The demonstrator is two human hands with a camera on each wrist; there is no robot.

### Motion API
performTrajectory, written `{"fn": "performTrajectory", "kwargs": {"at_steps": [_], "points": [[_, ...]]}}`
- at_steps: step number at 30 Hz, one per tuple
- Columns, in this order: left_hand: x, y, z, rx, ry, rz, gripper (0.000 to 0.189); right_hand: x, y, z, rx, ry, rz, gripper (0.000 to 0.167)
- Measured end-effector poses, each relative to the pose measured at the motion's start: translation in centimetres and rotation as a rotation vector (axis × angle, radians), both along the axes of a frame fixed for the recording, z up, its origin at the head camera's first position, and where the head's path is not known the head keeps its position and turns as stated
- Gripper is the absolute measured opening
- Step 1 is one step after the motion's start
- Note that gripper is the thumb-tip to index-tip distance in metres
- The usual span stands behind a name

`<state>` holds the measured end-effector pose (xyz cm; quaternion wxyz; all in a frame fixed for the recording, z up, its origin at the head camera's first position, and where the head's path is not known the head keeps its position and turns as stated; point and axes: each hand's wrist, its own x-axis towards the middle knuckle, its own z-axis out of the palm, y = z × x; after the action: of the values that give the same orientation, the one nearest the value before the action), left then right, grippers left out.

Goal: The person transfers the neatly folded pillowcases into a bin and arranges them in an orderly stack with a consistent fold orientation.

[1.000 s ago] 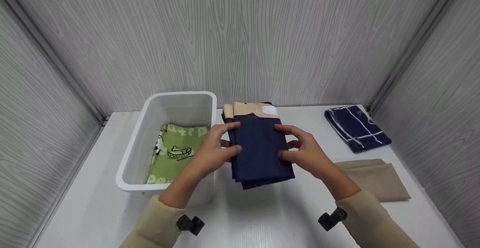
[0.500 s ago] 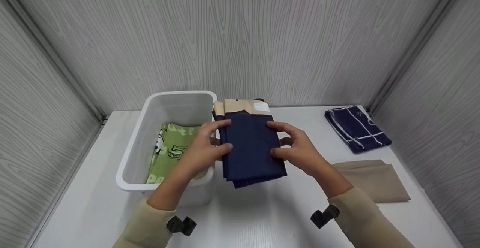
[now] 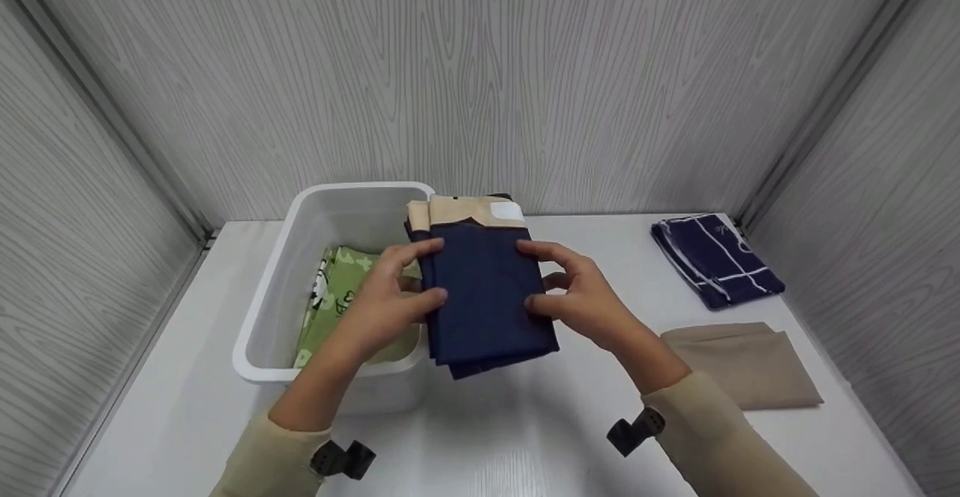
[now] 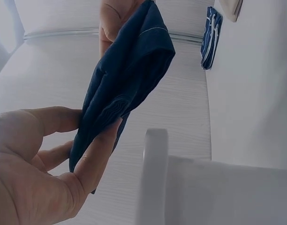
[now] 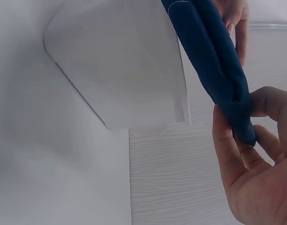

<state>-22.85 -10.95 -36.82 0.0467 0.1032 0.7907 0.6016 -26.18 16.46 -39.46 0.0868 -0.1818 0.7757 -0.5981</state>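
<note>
A folded navy cloth [image 3: 487,287] with a tan and white band at its far end is held up above the table between both hands. My left hand [image 3: 386,298] pinches its left edge, thumb on the near face and fingers behind. On the opposite edge, my right hand [image 3: 581,298] pinches it the same way. In the left wrist view the navy cloth [image 4: 122,84] shows several stacked layers. Its left side overlaps the right rim of a white plastic bin [image 3: 259,317]. Inside the bin lies a green printed cloth [image 3: 337,279], partly hidden by the left hand and arm.
To the right on the white table [image 3: 510,437] lie a folded navy cloth with white lines [image 3: 716,260] and, nearer, a folded beige cloth [image 3: 742,365]. Grey wood-grain panels [image 3: 480,84] enclose the back and both sides.
Both hands have carried the folded navy cloth leftward, from beside the bin to over its right rim. The bin and the cloths on the right stay in place.
</note>
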Motion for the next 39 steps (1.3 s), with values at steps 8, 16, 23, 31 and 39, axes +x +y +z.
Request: {"fn": "performTrajectory", "kwargs": {"at_steps": [8,16,23,31,39], "points": [[0.3,-0.9,0.3,0.000,0.012,-0.009,0.061,0.1,-0.8,0.3,-0.012,0.005,0.014,0.073],[0.5,-1.8,0.5,0.015,0.001,-0.012,0.062,0.0,-1.7,0.4,-0.007,-0.006,0.028,0.073],[0.6,-2.6,0.6,0.008,-0.001,-0.009,0.062,0.0,-2.6,0.6,-0.018,-0.010,0.037,0.073],[0.7,-3.8,0.7,0.006,-0.001,-0.008,0.063,-0.3,-3.8,0.5,-0.038,-0.030,0.046,0.073],[0.5,-4.6,0.8,-0.021,0.005,-0.011,0.062,-0.2,-4.3,0.4,-0.070,-0.027,0.060,0.072]]}}
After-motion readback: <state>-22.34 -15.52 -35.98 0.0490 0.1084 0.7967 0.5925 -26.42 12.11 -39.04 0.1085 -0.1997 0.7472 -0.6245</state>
